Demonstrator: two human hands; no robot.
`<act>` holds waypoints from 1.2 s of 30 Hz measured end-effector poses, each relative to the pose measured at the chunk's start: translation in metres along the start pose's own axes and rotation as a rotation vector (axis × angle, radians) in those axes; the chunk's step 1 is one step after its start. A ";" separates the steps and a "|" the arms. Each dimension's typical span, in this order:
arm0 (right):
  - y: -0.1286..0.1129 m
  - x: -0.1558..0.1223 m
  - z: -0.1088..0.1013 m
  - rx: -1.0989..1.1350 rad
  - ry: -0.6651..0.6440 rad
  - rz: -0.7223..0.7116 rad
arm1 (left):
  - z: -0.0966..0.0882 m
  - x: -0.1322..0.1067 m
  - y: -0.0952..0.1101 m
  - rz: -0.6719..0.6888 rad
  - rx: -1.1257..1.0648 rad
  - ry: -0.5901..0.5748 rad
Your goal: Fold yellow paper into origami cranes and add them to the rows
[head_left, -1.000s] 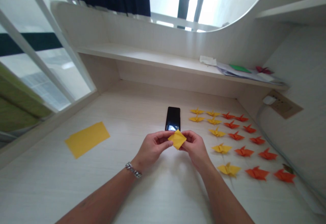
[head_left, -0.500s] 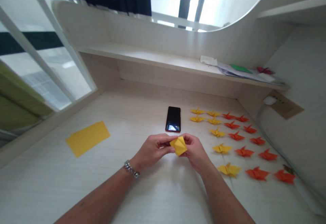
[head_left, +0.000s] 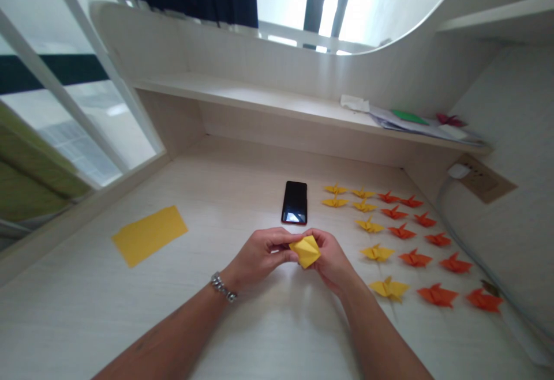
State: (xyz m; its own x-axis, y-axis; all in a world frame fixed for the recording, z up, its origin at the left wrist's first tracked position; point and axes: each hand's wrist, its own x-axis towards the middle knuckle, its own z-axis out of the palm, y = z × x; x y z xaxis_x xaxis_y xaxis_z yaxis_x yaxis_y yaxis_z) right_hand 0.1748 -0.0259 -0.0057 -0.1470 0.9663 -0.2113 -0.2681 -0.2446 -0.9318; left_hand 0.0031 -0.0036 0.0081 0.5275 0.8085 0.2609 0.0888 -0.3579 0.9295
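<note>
Both hands meet over the middle of the desk on a small folded yellow paper (head_left: 305, 250). My left hand (head_left: 259, 253), with a metal bracelet at the wrist, pinches the paper's left side. My right hand (head_left: 331, 259) grips its right side with curled fingers. The paper shows a raised crease and a pointed corner toward me. A black phone (head_left: 295, 202) lies flat just beyond the hands.
Rows of yellow paper cranes (head_left: 369, 225) and orange paper cranes (head_left: 414, 257) cover the desk's right side. A flat yellow sheet (head_left: 149, 234) lies at the left. A shelf (head_left: 259, 100) holds papers (head_left: 411, 121) at the back right. A wall socket (head_left: 471, 175) and cable are at the right.
The yellow paper has gone from a flat diamond to a more folded, puffed shape, and both hands have sunk a little toward the desk.
</note>
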 end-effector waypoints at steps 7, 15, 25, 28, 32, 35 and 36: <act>0.003 0.001 0.002 -0.027 0.020 -0.025 | 0.001 0.000 0.000 -0.003 -0.010 0.018; -0.002 0.001 0.002 -0.181 0.067 -0.172 | 0.001 0.002 -0.004 -0.126 -0.185 0.056; 0.001 0.004 -0.005 -0.210 0.145 -0.371 | 0.001 0.004 -0.011 -0.332 -0.389 -0.050; -0.002 0.002 -0.005 -0.120 0.112 -0.358 | 0.000 0.003 -0.015 -0.404 -0.486 -0.068; -0.005 0.000 -0.006 0.030 0.011 -0.270 | -0.002 0.003 -0.016 -0.478 -0.610 -0.117; -0.004 0.000 -0.007 0.076 0.018 -0.234 | -0.004 0.002 -0.015 -0.496 -0.680 -0.140; -0.003 0.001 -0.007 0.074 0.035 -0.237 | -0.004 0.002 -0.014 -0.499 -0.700 -0.136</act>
State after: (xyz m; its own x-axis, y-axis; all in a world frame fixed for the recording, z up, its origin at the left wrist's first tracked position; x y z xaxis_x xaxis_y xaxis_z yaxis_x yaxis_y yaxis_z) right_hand 0.1819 -0.0239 -0.0047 -0.0387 0.9992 -0.0010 -0.3600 -0.0149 -0.9328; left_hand -0.0005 0.0049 -0.0039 0.6658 0.7154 -0.2117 -0.1798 0.4292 0.8851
